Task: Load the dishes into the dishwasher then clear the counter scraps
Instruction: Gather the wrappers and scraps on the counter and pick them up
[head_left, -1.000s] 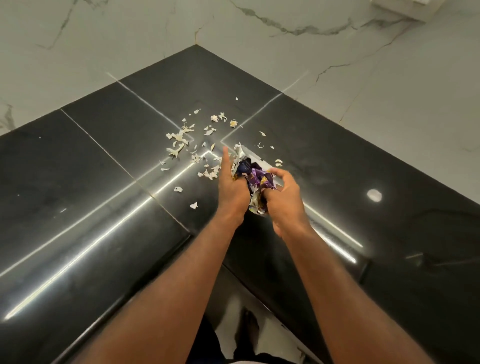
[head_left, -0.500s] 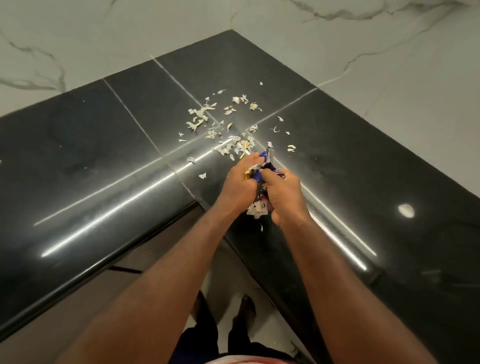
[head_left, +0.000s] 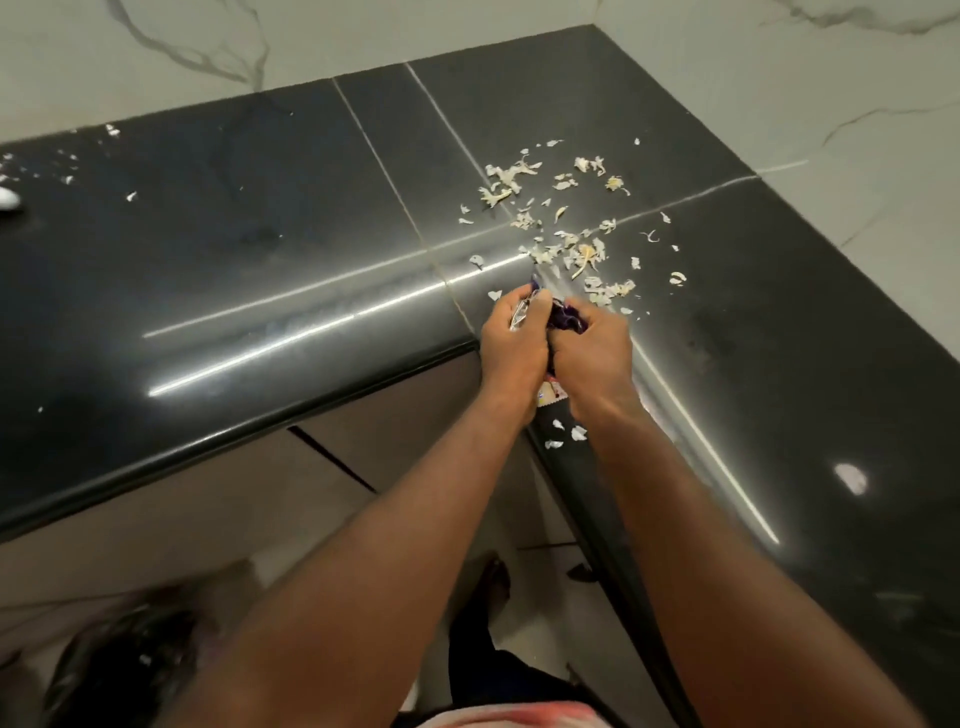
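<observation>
Pale peel scraps (head_left: 569, 239) lie scattered on the black counter (head_left: 260, 249) near its inner corner. My left hand (head_left: 511, 348) and my right hand (head_left: 595, 353) are pressed together just in front of the scraps, both gripping a crumpled purple and silver wrapper (head_left: 563, 321). A white end of the wrapper sticks out below my wrists. A few small flakes (head_left: 566, 434) lie on the counter edge under my right forearm.
More small white bits (head_left: 67, 171) sit at the counter's far left. Marble walls rise behind both counter runs. Below the counter are cabinet fronts (head_left: 363, 415), the floor, and a dark blurred object (head_left: 119, 660) at the lower left.
Both hands have crushed the wrapper smaller and drawn it back towards the counter's inner corner. The view has swung left and down, showing more of the left counter and the floor.
</observation>
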